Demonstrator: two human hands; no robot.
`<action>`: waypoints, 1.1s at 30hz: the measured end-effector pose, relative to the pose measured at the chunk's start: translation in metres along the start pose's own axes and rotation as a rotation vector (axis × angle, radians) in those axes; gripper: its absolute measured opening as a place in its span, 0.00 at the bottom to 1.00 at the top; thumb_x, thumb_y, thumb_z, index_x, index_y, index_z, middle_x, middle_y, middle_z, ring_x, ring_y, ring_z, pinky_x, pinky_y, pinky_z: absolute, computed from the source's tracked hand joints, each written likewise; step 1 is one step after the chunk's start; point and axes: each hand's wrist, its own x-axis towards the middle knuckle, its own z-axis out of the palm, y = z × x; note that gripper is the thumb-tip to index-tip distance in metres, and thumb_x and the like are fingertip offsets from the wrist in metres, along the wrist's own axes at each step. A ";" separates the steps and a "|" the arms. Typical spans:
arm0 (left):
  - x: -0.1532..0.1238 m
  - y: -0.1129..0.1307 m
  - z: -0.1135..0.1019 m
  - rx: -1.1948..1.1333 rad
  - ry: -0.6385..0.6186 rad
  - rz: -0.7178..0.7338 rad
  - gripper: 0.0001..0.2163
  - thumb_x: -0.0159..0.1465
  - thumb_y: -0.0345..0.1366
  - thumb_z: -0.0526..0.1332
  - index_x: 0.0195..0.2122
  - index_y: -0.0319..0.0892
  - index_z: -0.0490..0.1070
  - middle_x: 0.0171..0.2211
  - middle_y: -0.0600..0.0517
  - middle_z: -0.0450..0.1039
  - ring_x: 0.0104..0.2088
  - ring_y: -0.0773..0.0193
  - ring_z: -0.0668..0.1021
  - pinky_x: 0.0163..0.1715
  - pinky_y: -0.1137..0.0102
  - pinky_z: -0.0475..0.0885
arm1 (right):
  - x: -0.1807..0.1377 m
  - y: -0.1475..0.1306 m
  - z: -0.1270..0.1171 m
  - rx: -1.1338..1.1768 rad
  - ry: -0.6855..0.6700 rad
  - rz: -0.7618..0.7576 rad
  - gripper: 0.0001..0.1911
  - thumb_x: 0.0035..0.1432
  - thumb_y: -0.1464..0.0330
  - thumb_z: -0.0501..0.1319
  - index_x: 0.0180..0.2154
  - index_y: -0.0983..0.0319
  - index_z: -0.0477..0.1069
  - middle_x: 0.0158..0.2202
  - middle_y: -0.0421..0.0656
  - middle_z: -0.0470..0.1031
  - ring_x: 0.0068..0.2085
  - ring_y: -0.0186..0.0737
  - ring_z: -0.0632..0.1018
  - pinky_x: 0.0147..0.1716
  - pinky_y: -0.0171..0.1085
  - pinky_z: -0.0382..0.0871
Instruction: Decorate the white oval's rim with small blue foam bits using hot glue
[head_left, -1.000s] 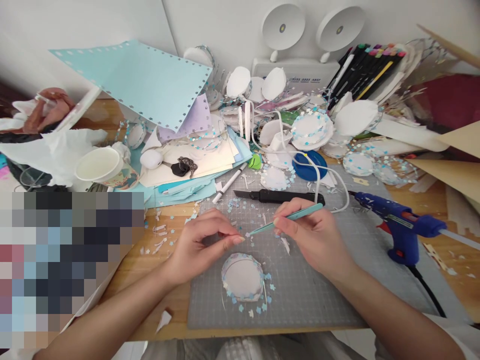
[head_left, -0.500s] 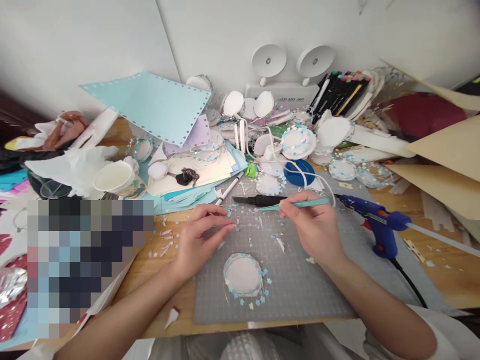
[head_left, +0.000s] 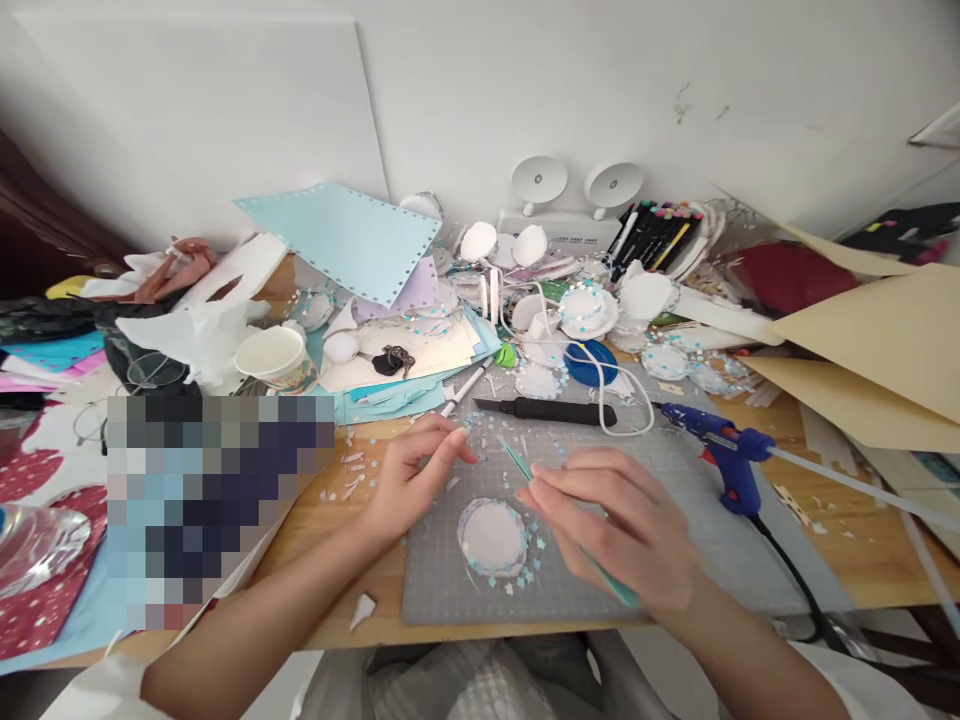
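My right hand (head_left: 626, 525) is closed around teal tweezers (head_left: 520, 460), their points aimed up and left over the cutting mat (head_left: 600, 590). My left hand (head_left: 416, 475) hovers at the mat's left side, thumb and fingertips drawn together; whatever is between them is too small to make out. Below and between the hands lies a round white disc (head_left: 493, 538) edged with tiny pale blue and white flower shapes. Small paper scraps and loose flower bits are scattered near the fingertips. A black utility knife (head_left: 555, 410) rests on the mat beyond both hands.
A blue glue gun (head_left: 724, 445) with its cord lies on the right. Behind the mat are piled flower-edged discs (head_left: 589, 308), a blue round lid (head_left: 591, 363) and a white cable. At left stand a paper cup (head_left: 274, 355) and blue paper sheets (head_left: 397, 395).
My right hand has come down and nearer, turning the tweezers from lying sideways to pointing up-left. My left fingers have drawn together. The camera view has shifted too.
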 end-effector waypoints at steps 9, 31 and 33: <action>-0.003 0.003 0.003 -0.754 -0.190 -0.390 0.16 0.57 0.43 0.65 0.18 0.36 0.72 0.22 0.52 0.66 0.27 0.67 0.67 0.32 0.72 0.64 | 0.010 -0.014 0.044 -0.165 0.009 -0.216 0.05 0.52 0.78 0.63 0.28 0.63 0.73 0.29 0.46 0.77 0.32 0.40 0.73 0.29 0.40 0.72; 0.000 0.008 -0.007 -0.498 -0.374 -0.203 0.16 0.60 0.35 0.60 0.16 0.37 0.66 0.22 0.52 0.66 0.27 0.67 0.68 0.30 0.71 0.63 | 0.016 0.005 0.027 0.903 -0.395 0.920 0.06 0.60 0.68 0.56 0.32 0.61 0.69 0.30 0.39 0.70 0.33 0.33 0.71 0.33 0.33 0.66; 0.000 0.008 -0.007 -0.501 -0.396 -0.219 0.16 0.60 0.36 0.61 0.16 0.37 0.66 0.22 0.52 0.66 0.27 0.67 0.68 0.29 0.71 0.64 | 0.016 0.005 0.025 0.918 -0.398 0.923 0.06 0.60 0.68 0.56 0.31 0.61 0.69 0.30 0.39 0.70 0.33 0.33 0.70 0.33 0.33 0.65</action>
